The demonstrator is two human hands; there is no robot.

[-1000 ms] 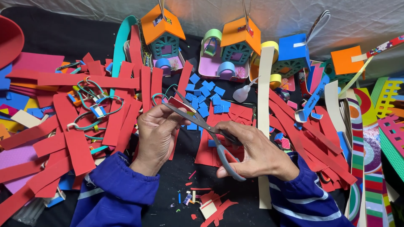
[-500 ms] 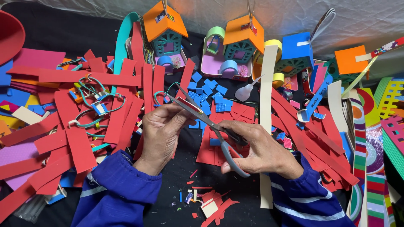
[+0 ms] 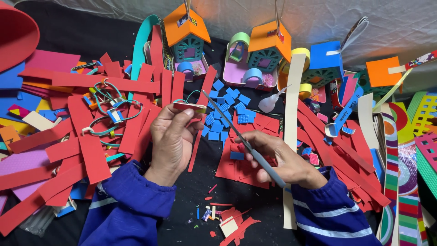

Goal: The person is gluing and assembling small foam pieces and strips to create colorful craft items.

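Two hands — left hand [image 3: 172,136] pinching small red foam piece [image 3: 189,107], right hand [image 3: 277,157] gripping grey scissors [image 3: 246,145].

A black cloth [image 3: 54,34] covers the work surface, dark and matte from near edge to far. Along the far edge hangs a pale grey crinkled sheet [image 3: 318,16], catching soft, even light across its folds.

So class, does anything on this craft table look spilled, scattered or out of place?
Yes: small red and blue offcuts lie scattered on the black cloth between the sleeves, and blue foam squares are strewn loose behind the scissors rather than stacked.
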